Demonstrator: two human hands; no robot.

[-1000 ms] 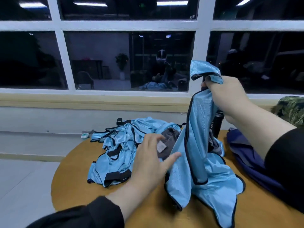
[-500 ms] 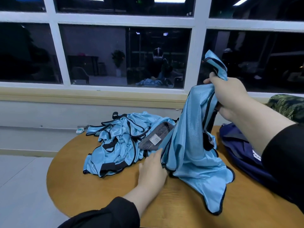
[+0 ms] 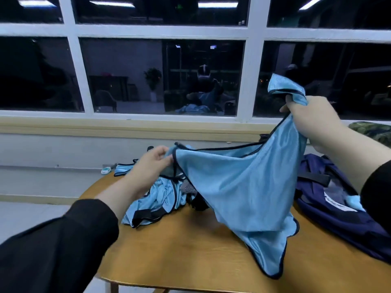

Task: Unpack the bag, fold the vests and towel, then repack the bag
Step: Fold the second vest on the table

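Observation:
A light blue vest (image 3: 243, 187) with dark trim hangs stretched between my hands above the round wooden table (image 3: 190, 256). My right hand (image 3: 311, 121) grips its upper corner, raised high at the right. My left hand (image 3: 150, 166) pinches the opposite edge, lower and to the left. The vest's bottom hem drapes onto the tabletop. Behind it lies a heap of more blue vests (image 3: 152, 199), with a grey towel (image 3: 188, 187) partly hidden among them. The navy bag (image 3: 330, 204) lies open at the right side of the table.
A window wall with a ledge (image 3: 105, 127) runs behind the table. A patterned green cushion (image 3: 372, 131) shows at the far right. A small white object (image 3: 105, 170) rests by the wall at the table's far left. Bare tabletop lies in front of the pile.
My left hand rose from the tabletop and took hold of the vest's edge. My right hand moved right, so the vest now spreads out between both hands.

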